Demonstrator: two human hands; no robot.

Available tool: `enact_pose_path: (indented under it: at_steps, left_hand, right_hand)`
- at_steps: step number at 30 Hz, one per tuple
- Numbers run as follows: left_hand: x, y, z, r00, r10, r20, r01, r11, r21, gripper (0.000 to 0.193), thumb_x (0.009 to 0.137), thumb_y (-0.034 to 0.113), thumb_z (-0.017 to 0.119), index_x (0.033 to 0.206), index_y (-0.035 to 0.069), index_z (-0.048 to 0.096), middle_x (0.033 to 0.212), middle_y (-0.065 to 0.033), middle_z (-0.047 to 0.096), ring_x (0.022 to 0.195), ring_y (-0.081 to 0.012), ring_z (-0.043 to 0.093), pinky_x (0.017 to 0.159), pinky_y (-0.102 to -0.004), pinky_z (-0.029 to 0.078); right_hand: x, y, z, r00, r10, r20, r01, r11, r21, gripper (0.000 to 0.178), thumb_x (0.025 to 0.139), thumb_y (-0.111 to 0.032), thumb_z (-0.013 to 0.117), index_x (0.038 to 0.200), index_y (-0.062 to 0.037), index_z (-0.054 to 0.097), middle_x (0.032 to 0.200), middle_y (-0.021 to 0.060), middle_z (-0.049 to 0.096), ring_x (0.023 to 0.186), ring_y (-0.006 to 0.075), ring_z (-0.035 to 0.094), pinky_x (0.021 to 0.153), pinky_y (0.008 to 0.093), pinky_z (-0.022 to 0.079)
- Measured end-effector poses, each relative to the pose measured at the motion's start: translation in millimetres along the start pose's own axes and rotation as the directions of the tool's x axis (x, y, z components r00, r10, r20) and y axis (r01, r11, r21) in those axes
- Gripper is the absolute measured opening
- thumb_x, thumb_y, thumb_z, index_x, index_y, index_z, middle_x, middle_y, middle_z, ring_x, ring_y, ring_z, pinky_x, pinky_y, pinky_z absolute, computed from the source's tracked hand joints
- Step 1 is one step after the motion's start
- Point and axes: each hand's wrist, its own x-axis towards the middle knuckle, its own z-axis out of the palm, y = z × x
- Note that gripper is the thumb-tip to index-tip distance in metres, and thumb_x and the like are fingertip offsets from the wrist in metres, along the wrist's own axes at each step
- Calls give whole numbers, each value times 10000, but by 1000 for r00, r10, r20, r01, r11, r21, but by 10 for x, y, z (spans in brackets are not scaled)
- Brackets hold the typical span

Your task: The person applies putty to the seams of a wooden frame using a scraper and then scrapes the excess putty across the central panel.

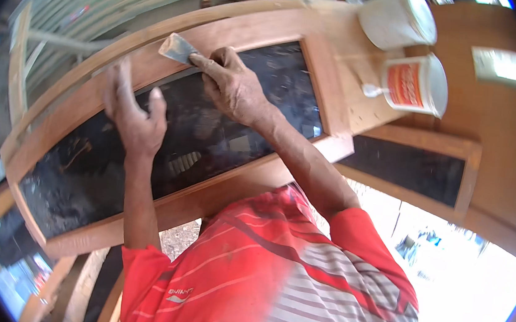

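A wooden-framed panel (332, 100) with a dark, glossy, smudged pane (210, 138) lies across the bench in front of me. Pinched in my right hand (237, 89) is a putty knife (180, 50), held over the far rail. Its wide blade points left and has a tan smear at its end. My left hand (138, 118) hovers near the far rail, left of the knife, thumb and fingers apart. Motion blurs its fingertips, and I see nothing in it.
Two white tubs stand at the right end: a plain tub (399, 19) and a tub with a red label (416, 83). A second framed dark panel (412, 168) lies beyond them, lower right. Corrugated sheeting (118, 5) rises behind the bench.
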Motion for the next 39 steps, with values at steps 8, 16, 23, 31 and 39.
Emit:
enact_pose_path:
  at_steps: [8,16,23,31,39]
  left_hand:
    - [-800,758,324,979,-68,194,59,997,49,589,974,138,658,1525,1,501,1534,-177,569,1492,-390,465,1254,-564,261]
    - [-1286,2193,1092,963,-41,268,56,997,-48,572,931,121,701,1472,-3,563,1462,-191,621,1415,-385,537,1218,-506,345]
    - [-1462,2362,1476,973,-34,229,21,998,61,587,931,166,727,1465,-13,562,1436,-228,627,1412,-402,543,1197,-530,364]
    - [-1388,2490,1508,958,1,287,-3,1000,7,619,913,145,738,1477,-27,549,1470,-254,603,1440,-431,512,1190,-524,382]
    - [-903,2513,1783,864,262,430,-208,963,-169,781,960,237,708,1605,-35,362,1627,-258,434,1544,-493,325,1262,-576,263]
  right_hand:
    - [-1259,356,-1764,916,287,-282,-318,946,-70,429,916,13,710,1337,-64,706,1107,132,670,908,254,690,775,379,600]
    - [-2352,1222,-4203,776,308,-550,-550,757,-353,380,1018,-95,566,1362,-18,708,1253,191,729,1168,269,694,1008,389,535]
    - [-2373,1472,-5276,770,597,-225,-359,114,-926,341,1076,-208,542,1374,-177,706,1250,70,680,1234,307,629,995,449,534]
    - [-2792,941,-4278,831,318,-455,-495,797,-347,313,1021,-23,612,1307,-51,735,1185,147,733,1030,270,723,907,424,579]
    - [-3343,524,-2525,850,515,-110,-514,857,39,365,909,31,716,1267,-40,721,1140,178,662,951,354,695,785,435,591]
